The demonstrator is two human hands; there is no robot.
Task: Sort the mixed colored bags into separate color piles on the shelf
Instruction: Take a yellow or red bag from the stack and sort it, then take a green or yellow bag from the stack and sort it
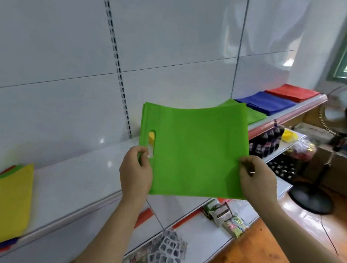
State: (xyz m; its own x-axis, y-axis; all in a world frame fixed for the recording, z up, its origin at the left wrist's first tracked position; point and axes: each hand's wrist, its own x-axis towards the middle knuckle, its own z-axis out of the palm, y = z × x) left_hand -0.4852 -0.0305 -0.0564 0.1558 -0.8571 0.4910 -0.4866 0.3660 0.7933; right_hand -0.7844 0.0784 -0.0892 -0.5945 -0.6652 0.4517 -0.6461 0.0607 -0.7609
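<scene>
I have the green bag (pixel 195 150) pinched at both near corners. My left hand (pixel 135 171) grips the handle end, thumb on top beside the cut-out slot, the other fingers curled beneath. My right hand (pixel 257 176) clamps the bottom corner, thumb pressing the top face and fingers hidden under the cloth. I judge this two-corner hold is what keeps the limp fabric spread flat and level, so it can land square on a pile instead of folding over.

The bag hangs in the air over the front lip of the shelf (pixel 78 183), touching nothing that I can see. Through the slot just beyond my left thumb a bit of yellow shows; I cannot tell what it belongs to.

Beyond my right fingertips, past the bag's far edge, the green pile (pixel 256 116) peeks out, partly covered. That looks like the destination. Farther right along the same shelf lie the blue pile (pixel 267 102) and then the red pile (pixel 292 93), each beside the next.

Well left of my left hand sits the mixed stack (pixel 7 200), yellow on top, overhanging the shelf lip. Bare shelf lies between it and the bag, so there is room to swing right. The back wall (pixel 58 89) limits any push forward.
</scene>
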